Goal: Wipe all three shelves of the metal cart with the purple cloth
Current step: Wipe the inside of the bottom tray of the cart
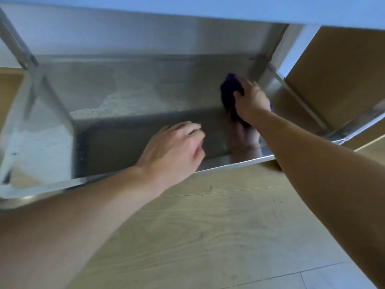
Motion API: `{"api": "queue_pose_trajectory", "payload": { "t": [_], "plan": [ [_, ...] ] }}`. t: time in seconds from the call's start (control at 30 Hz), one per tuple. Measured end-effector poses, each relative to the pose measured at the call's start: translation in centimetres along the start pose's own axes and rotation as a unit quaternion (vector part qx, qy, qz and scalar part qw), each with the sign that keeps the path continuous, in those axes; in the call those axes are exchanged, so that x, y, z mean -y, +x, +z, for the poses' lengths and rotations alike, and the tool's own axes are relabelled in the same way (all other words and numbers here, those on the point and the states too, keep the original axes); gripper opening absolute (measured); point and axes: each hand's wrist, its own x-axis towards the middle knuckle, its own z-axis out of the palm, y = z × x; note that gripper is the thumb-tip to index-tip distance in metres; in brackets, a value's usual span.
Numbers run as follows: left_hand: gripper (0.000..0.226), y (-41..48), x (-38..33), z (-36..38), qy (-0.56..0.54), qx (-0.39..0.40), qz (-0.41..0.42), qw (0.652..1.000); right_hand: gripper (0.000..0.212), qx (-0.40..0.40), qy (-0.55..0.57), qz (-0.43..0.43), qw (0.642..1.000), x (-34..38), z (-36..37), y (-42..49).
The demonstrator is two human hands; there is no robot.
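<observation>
The left hand (175, 149) was positioned over the front centre of the metal cart's shelf (125, 90), fingers relaxed and close together, holding nothing. Further right, the purple cloth (229, 90) lay bunched on the shelf near its right end, gripped by the right hand (251, 103) with curled fingers.

**Purple cloth on a low shelf**

The right hand (251, 101) grips the purple cloth (230, 90) and presses it on the metal shelf (145, 97) near its right end; the left hand (175, 151) hangs over the front rim, fingers loosely curled; wood-look floor (208, 226) lies below; the picture is blurred.
</observation>
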Motion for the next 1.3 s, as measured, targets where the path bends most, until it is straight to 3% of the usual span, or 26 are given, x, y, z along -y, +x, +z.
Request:
{"api": "queue_pose_trajectory", "payload": {
  "t": [0.1, 0.17, 0.27, 0.37, 0.43, 0.5, 0.6, 0.7, 0.77, 0.87, 0.93, 1.03, 1.1, 1.2, 1.3],
  "plan": [
    [0.027, -3.4, 3.8, -3.0, 0.01, -0.032, -0.033, 0.999, 0.047, -0.043, -0.011, 0.089, 0.995, 2.1, 1.2, -1.3],
    [0.029, -5.3, 5.9, -4.6, 0.021, -0.05, -0.051, 0.997, 0.045, -0.066, -0.032, 0.064, 0.995, 5.4, 2.8, -2.5],
    [0.028, -7.4, 8.4, -6.1, 0.045, -0.05, -0.068, 0.995, 0.049, -0.024, -0.026, -0.104, 0.994, 12.1, 5.0, -4.6],
    [0.021, -9.0, 9.9, -6.1, 0.048, -0.054, -0.102, 0.992, 0.05, 0.071, 0.05, -0.315, 0.945, 17.2, 6.6, -7.0],
    [0.02, -9.6, 10.2, -5.5, 0.039, -0.058, -0.102, 0.992, 0.049, 0.113, 0.078, -0.373, 0.918, 17.3, 6.4, -7.0],
    [0.02, -9.8, 10.5, -5.2, 0.02, -0.071, -0.111, 0.991, 0.048, 0.085, 0.072, -0.313, 0.943, 15.7, 6.0, -5.4],
    [0.023, -9.6, 10.5, -5.0, 0.017, -0.067, -0.108, 0.992, 0.048, 0.001, -0.004, -0.062, 0.998, 12.8, 5.2, -2.1],
    [0.025, -9.6, 10.3, -4.9, 0.009, -0.069, -0.105, 0.992, 0.046, -0.025, -0.027, 0.135, 0.99, 13.9, 6.2, -0.8],
    [0.024, -9.7, 10.3, -4.6, -0.002, -0.077, -0.107, 0.991, 0.044, -0.036, -0.051, 0.124, 0.99, 16.8, 7.9, -1.2],
    [0.025, -9.5, 10.4, -4.6, -0.015, -0.083, -0.109, 0.99, 0.051, 0.006, -0.033, -0.079, 0.996, 21.8, 9.8, -2.6],
    [0.029, -9.4, 10.6, -4.6, -0.02, -0.081, -0.108, 0.991, 0.057, 0.05, -0.004, -0.221, 0.974, 23.8, 10.3, -3.4],
    [0.028, -9.5, 10.5, -4.7, -0.014, -0.072, -0.108, 0.991, 0.057, 0.074, 0.026, -0.303, 0.95, 22.5, 9.7, -2.7],
    [0.029, -9.4, 10.5, -4.7, -0.008, -0.063, -0.11, 0.992, 0.057, 0.057, 0.006, -0.266, 0.962, 19.7, 9.2, -1.0],
    [0.029, -9.3, 10.6, -4.6, -0.003, -0.047, -0.106, 0.993, 0.052, -0.007, -0.05, -0.073, 0.996, 14.6, 7.7, 2.3],
    [0.029, -9.2, 10.6, -4.6, 0.0, -0.041, -0.104, 0.994, 0.05, -0.029, -0.079, 0.099, 0.991, 10.8, 6.1, 4.9]
  ]
}}
